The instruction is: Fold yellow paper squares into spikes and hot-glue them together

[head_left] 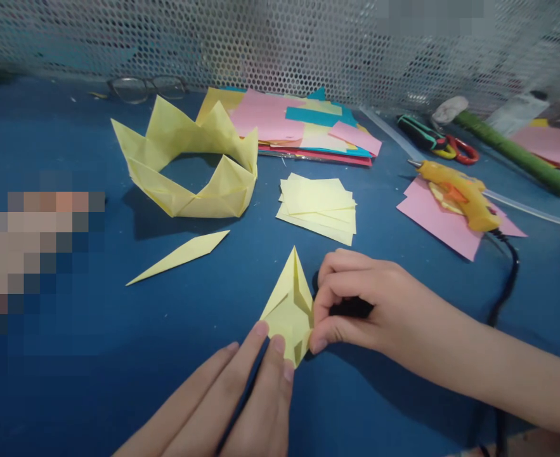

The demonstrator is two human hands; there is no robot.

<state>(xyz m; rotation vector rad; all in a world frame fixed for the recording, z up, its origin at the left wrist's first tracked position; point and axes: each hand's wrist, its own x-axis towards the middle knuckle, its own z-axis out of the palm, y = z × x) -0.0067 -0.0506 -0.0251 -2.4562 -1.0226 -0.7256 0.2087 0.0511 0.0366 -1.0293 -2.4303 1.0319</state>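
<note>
A partly folded piece of yellow paper point(282, 315), kite-shaped with a pointed top, lies on the blue table in front of me. The fingers of my left hand point(241, 390) are stretched out, their tips resting on its lower left edge. My right hand point(356, 304) is closed in a pinch on its right edge. Beyond it lies a small stack of yellow paper sheets point(316, 202). To the left rests a slim folded yellow paper piece point(182, 255). Behind that stands a ring of joined folded yellow paper point(194, 204) with upright points, like a crown.
A yellow glue gun point(465, 190) lies on pink paper point(444, 222) at right, its black cord point(510, 279) running toward me. Scissors point(463, 150), a green stick point(517, 152), coloured paper point(270, 117) and eyeglasses point(134, 90) lie farther back. A perforated metal panel point(280, 44) stands behind.
</note>
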